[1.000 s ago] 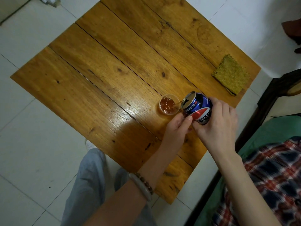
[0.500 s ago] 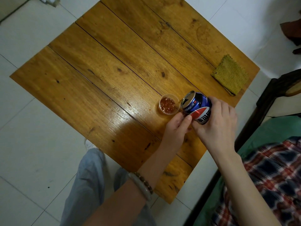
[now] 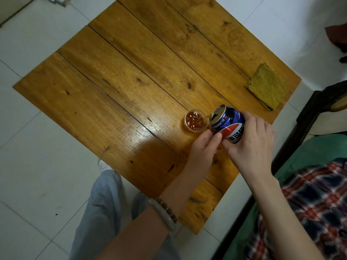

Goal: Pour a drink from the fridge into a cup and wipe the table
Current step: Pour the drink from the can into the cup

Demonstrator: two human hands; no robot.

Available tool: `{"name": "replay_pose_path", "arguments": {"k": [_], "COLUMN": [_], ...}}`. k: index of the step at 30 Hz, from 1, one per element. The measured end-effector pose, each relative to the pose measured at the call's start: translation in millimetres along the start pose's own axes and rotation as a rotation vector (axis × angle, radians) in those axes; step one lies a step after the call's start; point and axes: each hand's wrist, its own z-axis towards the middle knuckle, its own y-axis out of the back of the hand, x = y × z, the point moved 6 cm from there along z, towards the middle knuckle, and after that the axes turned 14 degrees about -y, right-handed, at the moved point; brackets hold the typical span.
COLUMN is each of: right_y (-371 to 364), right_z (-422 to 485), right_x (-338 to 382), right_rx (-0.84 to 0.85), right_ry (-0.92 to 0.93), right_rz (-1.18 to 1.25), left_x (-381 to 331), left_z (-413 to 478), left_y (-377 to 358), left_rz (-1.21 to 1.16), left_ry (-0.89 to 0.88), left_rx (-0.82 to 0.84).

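Observation:
A blue cola can is tilted to the left, its open top over the rim of a small clear cup holding brown fizzy drink. A thin stream runs from the can into the cup. My right hand grips the can's body from the right. My left hand pinches the can's lower edge with thumb and fingers, just below the cup. The cup stands on the wooden table. A folded green cloth lies near the table's right corner.
White floor tiles surround the table. A dark wooden chair frame and a green cushion with plaid fabric sit at the right. My grey-trousered legs are beside the table's near edge.
The drink in the cup has risen a little. Both hands and the can have stayed nearly still.

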Motion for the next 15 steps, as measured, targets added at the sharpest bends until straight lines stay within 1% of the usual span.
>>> {"name": "replay_pose_path", "arguments": {"k": [15], "right_y": [-1.6], "right_z": [1.2], "right_x": [0.7], "right_rx": [0.015], "right_ry": [-0.003], "right_rz": [-0.001], "left_x": [0.1], "left_z": [1.4], "left_y": [0.1], "left_rz": [-0.032], "left_ry": [0.003], "left_rx": [-0.004]}}
